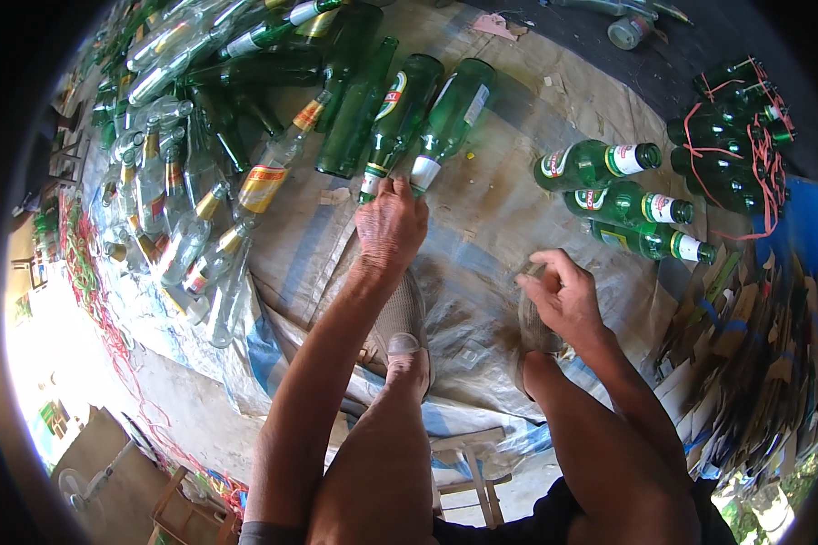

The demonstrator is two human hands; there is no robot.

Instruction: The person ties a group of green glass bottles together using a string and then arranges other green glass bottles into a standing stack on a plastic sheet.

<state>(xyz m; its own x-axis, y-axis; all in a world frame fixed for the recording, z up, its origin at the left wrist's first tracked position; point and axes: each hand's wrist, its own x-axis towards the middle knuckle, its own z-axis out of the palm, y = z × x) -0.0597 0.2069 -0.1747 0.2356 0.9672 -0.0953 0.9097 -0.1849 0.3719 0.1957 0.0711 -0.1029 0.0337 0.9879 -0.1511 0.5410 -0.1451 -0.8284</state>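
Note:
My left hand has its fingers at the necks of two green glass beer bottles, a left one and a right one, both lying on a plastic woven sheet. The fingertips reach between and over the necks; the grip is partly hidden. Beside them lies another green bottle. My right hand hangs over my right shoe with its fingers curled apart and nothing between them. Beyond it, three green bottles lie side by side, necks pointing right.
Clear and green bottles are heaped at the left. Green bottles bound with pink twine lie at the upper right, above stacked flattened cardboard. Tangled plastic twine runs along the left. A wooden stool is below.

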